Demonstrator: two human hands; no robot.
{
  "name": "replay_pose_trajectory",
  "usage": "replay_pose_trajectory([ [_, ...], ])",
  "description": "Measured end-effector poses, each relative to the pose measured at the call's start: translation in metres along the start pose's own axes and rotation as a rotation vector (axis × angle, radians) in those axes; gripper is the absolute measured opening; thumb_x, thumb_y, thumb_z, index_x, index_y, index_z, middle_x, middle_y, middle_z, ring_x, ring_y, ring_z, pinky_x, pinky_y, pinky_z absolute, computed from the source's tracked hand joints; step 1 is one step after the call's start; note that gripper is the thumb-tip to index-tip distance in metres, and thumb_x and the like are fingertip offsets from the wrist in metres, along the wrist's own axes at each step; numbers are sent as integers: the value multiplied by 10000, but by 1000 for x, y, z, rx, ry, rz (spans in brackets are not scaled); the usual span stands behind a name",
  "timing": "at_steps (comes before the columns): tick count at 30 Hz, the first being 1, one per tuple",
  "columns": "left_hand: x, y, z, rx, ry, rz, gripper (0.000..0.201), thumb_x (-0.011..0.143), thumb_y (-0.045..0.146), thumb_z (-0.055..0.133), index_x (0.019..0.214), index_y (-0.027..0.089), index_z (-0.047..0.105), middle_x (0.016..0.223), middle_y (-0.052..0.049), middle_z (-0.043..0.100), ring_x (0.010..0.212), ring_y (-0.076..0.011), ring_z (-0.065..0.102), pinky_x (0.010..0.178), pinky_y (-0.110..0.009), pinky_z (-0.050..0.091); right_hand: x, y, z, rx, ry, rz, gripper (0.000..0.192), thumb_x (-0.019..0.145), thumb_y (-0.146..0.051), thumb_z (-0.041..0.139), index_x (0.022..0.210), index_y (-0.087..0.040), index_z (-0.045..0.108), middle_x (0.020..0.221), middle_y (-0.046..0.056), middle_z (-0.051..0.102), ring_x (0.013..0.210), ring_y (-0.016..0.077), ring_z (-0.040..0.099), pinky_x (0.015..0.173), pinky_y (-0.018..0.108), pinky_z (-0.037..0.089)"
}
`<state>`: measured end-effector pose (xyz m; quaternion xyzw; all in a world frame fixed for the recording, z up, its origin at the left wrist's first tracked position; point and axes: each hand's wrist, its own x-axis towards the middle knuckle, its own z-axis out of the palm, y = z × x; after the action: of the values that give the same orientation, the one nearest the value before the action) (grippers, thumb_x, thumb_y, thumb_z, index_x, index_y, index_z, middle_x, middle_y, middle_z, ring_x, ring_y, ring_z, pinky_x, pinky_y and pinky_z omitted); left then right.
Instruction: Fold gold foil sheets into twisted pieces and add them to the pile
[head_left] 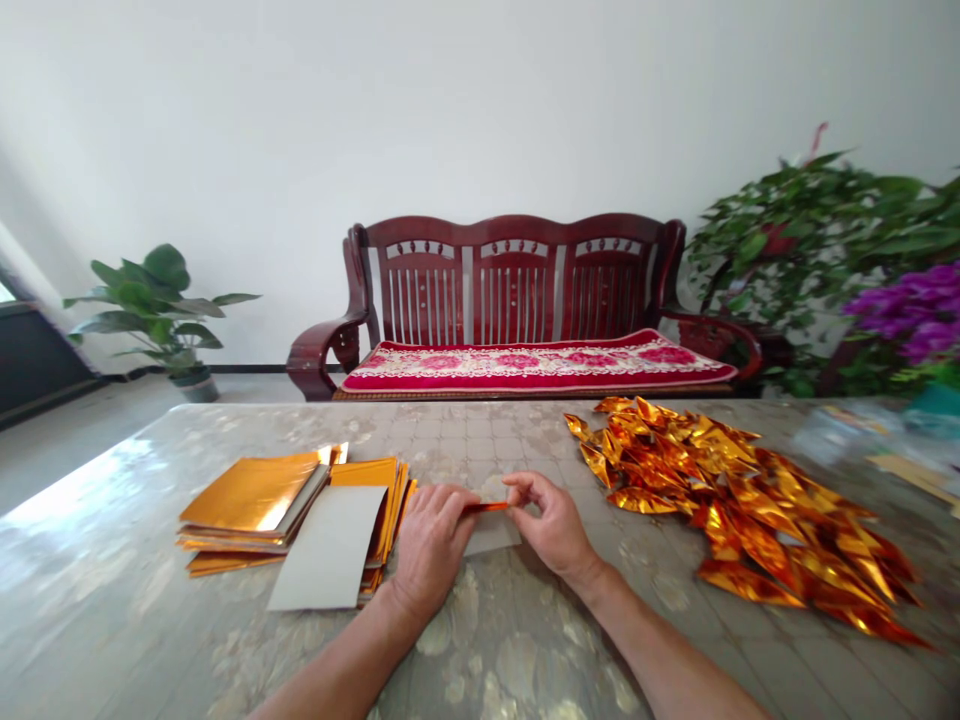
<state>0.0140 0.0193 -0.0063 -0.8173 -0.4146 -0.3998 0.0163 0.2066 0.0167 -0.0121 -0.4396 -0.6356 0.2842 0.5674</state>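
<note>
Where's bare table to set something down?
Table is bare left of the paper stacks; beyond the hands, between stacks and gold foil pile; and nearer, between the forearms.
Crowded: stacks close beside the left hand; foil pile right of the right hand, plastic bag at far right.

Your left hand (pixel 431 545) and right hand (pixel 553 528) are bare; behind the hands, your forearms (pixel 651 630), bare too, broaden away from them.
</note>
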Motion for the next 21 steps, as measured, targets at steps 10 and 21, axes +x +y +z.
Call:
replay_pose_trajectory([
  [10, 2, -1, -8, -145, 128, 85, 97, 927, 167, 582, 892, 208, 663, 837, -17, 688, 810, -172, 587, 774, -315, 421, -5, -18, 1, -172, 59, -272, 299, 727, -36, 604, 952, -220, 672, 764, -20, 648, 696, 128, 624, 700, 238, 502],
  [21, 4, 3, -9, -172, 141, 68, 90, 915, 174, 608, 854, 212, 663, 815, -6, 690, 796, -167, 592, 780, -317, 423, -6, -22, -1, -186, 25, -389, 132, 827, -99, 646, 827, -221, 694, 757, 8, 651, 720, 142, 625, 668, 249, 491],
])
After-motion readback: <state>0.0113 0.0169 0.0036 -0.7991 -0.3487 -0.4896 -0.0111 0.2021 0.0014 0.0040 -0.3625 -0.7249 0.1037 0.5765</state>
